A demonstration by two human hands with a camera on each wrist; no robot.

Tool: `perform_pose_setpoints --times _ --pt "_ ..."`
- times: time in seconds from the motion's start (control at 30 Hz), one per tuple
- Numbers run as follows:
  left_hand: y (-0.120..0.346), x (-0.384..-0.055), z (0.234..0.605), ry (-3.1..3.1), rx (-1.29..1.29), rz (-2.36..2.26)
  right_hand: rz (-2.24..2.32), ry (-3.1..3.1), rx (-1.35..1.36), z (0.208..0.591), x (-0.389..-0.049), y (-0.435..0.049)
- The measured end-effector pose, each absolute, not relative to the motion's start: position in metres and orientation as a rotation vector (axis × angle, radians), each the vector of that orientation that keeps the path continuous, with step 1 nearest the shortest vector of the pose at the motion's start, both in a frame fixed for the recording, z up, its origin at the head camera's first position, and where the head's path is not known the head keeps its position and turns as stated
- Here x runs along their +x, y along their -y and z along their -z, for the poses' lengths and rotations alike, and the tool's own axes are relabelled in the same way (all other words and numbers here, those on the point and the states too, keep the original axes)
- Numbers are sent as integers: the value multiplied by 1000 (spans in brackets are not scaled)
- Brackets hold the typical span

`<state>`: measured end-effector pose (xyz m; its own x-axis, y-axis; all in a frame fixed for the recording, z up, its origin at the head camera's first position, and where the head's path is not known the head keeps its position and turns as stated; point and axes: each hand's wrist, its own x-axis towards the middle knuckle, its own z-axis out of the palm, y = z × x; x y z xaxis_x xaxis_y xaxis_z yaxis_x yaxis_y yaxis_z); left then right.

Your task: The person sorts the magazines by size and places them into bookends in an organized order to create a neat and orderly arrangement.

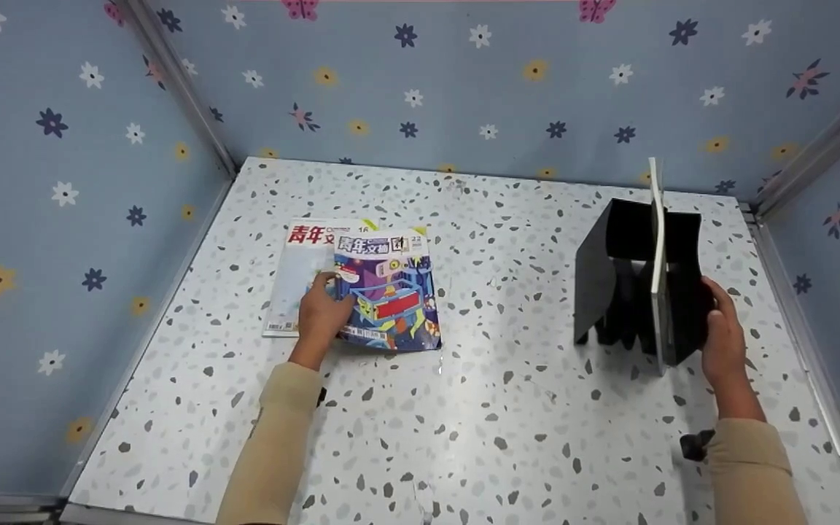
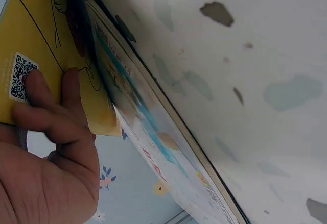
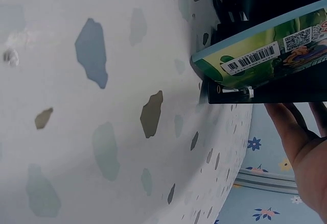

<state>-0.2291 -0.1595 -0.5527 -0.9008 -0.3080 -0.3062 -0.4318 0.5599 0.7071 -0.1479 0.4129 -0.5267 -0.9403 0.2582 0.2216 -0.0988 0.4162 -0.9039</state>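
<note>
My left hand [image 1: 324, 315] pinches the left edge of a purple-and-blue magazine [image 1: 391, 292]. In the left wrist view its fingers lie against the yellow back cover [image 2: 38, 38], which is lifted at a slant. A paler magazine [image 1: 285, 281] with red title characters lies flat on the table, partly under the purple one. On the right, my right hand [image 1: 726, 343] rests along the outer right side of a black file rack [image 1: 593, 270]. One magazine [image 1: 658, 255] stands upright in the rack; its green cover [image 3: 271, 50] and barcode show in the right wrist view.
The speckled white table [image 1: 507, 408] is bordered by floral blue panels [image 1: 478, 87] at the back and both sides. Metal rails [image 1: 179, 87] join the panels at the corners. A wide stretch of tabletop separates the magazines from the rack.
</note>
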Motion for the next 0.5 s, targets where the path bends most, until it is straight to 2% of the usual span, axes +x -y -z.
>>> perform_pose_setpoints --times 0.23,0.5 --pt "159 -227 556 -2611 -634 -1316 -1515 2392 -196 542 -152 -424" --pt "160 -226 557 -2610 -609 -1361 -1486 2359 -146 543 -154 -425"
